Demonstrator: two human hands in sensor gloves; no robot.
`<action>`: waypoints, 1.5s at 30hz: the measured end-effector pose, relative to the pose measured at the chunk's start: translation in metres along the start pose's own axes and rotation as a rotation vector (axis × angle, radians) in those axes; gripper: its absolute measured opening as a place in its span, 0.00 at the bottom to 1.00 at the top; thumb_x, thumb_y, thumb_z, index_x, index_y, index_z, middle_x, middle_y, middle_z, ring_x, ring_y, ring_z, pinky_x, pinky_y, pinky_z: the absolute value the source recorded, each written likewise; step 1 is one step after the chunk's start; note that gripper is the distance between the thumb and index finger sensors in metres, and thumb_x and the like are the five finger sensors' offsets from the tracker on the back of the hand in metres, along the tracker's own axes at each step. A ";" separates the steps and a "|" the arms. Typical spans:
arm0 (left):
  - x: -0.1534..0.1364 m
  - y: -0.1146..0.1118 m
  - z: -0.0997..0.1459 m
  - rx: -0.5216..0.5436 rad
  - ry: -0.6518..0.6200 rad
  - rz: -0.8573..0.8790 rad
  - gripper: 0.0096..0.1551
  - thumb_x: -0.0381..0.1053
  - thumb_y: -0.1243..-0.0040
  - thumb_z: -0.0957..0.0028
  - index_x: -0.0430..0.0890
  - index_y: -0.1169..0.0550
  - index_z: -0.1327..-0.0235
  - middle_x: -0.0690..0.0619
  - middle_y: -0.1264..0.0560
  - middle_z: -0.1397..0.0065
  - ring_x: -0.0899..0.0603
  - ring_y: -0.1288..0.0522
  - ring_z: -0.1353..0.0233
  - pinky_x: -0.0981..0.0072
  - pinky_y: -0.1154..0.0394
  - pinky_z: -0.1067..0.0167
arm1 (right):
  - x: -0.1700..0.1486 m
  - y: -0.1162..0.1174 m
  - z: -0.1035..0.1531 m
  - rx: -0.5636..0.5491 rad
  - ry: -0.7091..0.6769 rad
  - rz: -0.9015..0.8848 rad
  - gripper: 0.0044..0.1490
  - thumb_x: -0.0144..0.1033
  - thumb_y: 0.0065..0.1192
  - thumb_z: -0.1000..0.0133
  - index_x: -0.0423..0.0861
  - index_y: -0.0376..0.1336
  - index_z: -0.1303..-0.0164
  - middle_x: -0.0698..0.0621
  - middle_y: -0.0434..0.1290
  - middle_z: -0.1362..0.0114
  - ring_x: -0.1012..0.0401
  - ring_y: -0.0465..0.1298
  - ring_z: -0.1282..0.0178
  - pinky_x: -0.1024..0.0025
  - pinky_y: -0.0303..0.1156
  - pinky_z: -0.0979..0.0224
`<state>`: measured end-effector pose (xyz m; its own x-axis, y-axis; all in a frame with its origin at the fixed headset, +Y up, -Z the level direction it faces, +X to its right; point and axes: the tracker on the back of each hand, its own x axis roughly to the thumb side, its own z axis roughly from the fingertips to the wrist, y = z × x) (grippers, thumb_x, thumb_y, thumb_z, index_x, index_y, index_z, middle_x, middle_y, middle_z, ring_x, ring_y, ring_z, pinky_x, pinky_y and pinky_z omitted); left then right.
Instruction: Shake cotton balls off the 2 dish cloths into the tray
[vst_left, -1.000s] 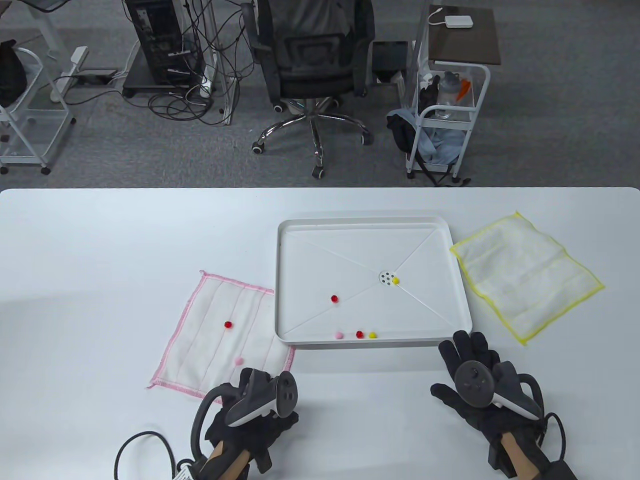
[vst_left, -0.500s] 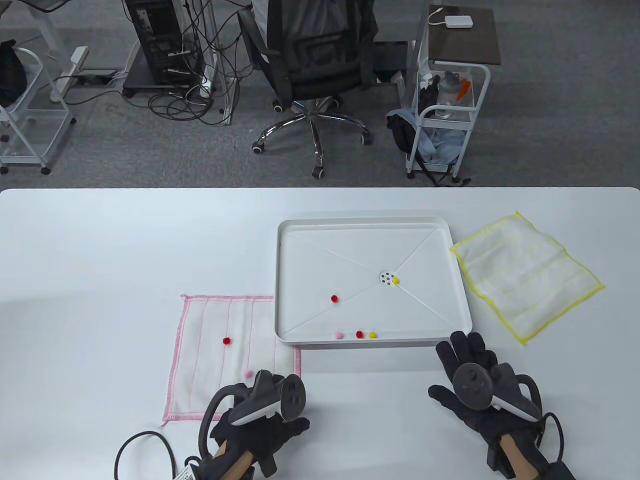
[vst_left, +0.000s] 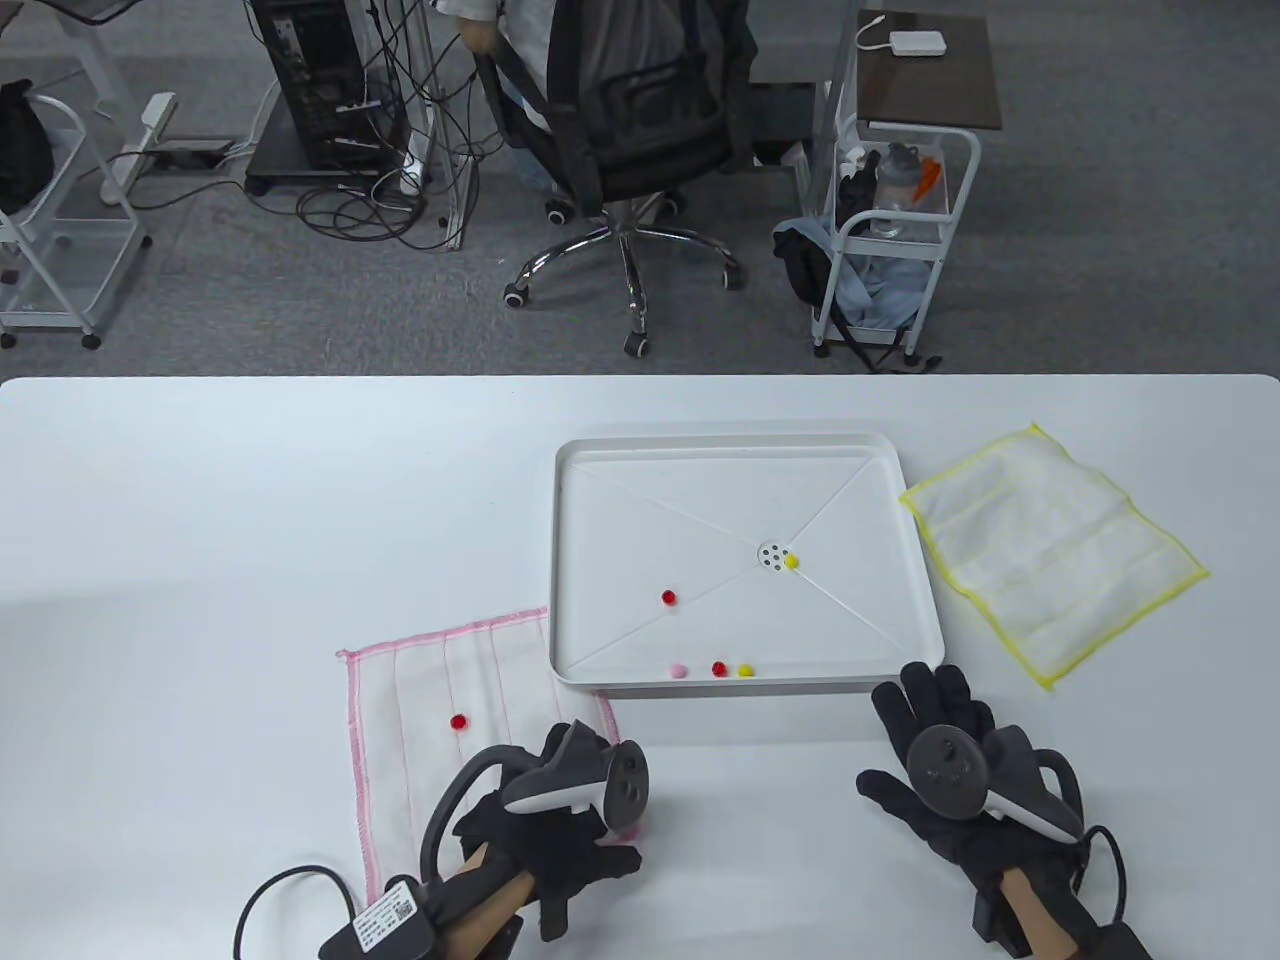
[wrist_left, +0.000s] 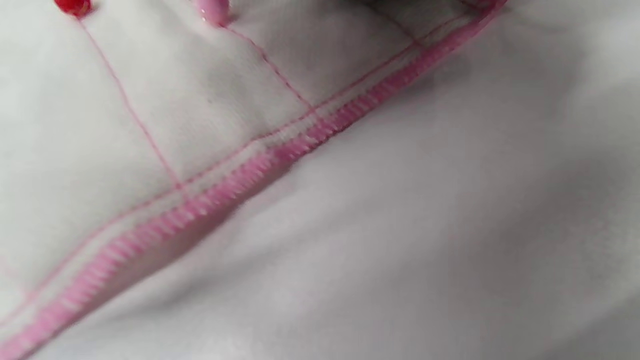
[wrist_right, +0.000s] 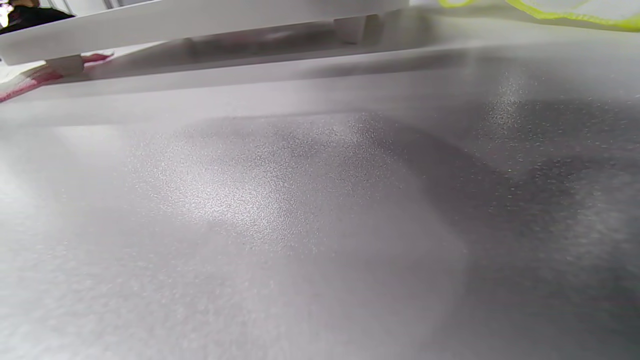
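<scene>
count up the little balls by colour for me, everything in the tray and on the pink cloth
Red: 3, two in the tray, one on the pink cloth
Yellow: 2, both in the tray
Pink: 2, one in the tray, one on the pink cloth, seen only in the left wrist view
Total: 7

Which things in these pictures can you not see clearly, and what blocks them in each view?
- Left hand fingers: table view, under the tracker; absent from the left wrist view, so its hold on the pink-edged cloth is unclear.
- Pink ball: cut by the left wrist view's top edge; hidden in the table view.
- Tray: right wrist view shows only its blurred underside.
</scene>
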<state>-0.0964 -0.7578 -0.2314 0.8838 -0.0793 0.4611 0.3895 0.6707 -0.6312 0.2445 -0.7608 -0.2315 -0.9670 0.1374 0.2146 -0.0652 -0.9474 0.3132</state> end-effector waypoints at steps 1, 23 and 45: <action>0.002 0.002 -0.001 0.000 0.000 -0.010 0.45 0.77 0.64 0.49 0.62 0.55 0.20 0.54 0.70 0.18 0.39 0.71 0.20 0.34 0.57 0.22 | 0.000 0.000 0.000 -0.001 -0.001 0.000 0.52 0.65 0.38 0.44 0.54 0.24 0.22 0.51 0.17 0.19 0.50 0.17 0.23 0.44 0.29 0.19; 0.038 0.025 -0.033 -0.110 -0.032 0.019 0.49 0.77 0.69 0.48 0.58 0.67 0.24 0.49 0.75 0.20 0.37 0.74 0.22 0.34 0.60 0.23 | -0.014 0.000 -0.002 -0.004 0.026 -0.067 0.52 0.64 0.39 0.44 0.55 0.25 0.22 0.52 0.17 0.19 0.50 0.17 0.23 0.45 0.29 0.19; 0.085 0.049 -0.046 -0.112 -0.038 0.063 0.49 0.76 0.69 0.47 0.55 0.66 0.23 0.49 0.75 0.20 0.37 0.74 0.22 0.35 0.59 0.22 | -0.025 -0.002 -0.003 -0.005 0.054 -0.120 0.52 0.64 0.39 0.45 0.55 0.25 0.22 0.52 0.17 0.19 0.50 0.17 0.23 0.45 0.29 0.19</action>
<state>0.0103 -0.7659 -0.2519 0.8976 -0.0104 0.4407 0.3623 0.5870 -0.7240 0.2685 -0.7636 -0.2399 -0.9639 0.2346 0.1260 -0.1826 -0.9266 0.3286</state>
